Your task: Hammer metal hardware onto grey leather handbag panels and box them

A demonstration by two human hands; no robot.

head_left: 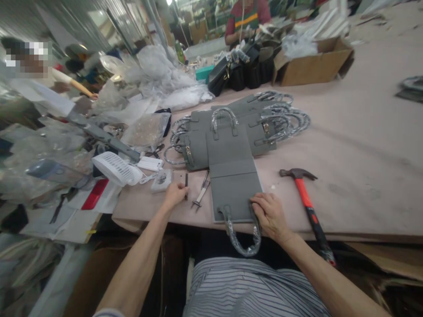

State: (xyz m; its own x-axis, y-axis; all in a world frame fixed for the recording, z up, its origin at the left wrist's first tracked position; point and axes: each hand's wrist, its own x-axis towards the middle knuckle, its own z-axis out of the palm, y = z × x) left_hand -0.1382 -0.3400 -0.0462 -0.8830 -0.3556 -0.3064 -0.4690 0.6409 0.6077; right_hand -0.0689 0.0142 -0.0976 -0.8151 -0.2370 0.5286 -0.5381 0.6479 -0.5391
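A grey bag panel [233,152] lies lengthwise on the table, its near handle [243,248] wrapped in clear plastic and hanging past the front edge. My right hand [270,216] is closed at the panel's near right corner, fingers curled by the base of that handle. To the left, my left hand [176,194] pinches a thin dark rod [187,181] against the tabletop. Beside it rest metal dividers [200,197] with a pale grip. A claw hammer [306,200] with a red and black handle lies right of my right hand.
Several grey bags [198,145] with wrapped handles lie under and behind the panel. A small white tray [161,180], a white fan [115,168] and plastic bags [158,70] crowd the left. Black bags [244,66] and a cardboard box [313,64] stand behind. Other people are at work farther off.
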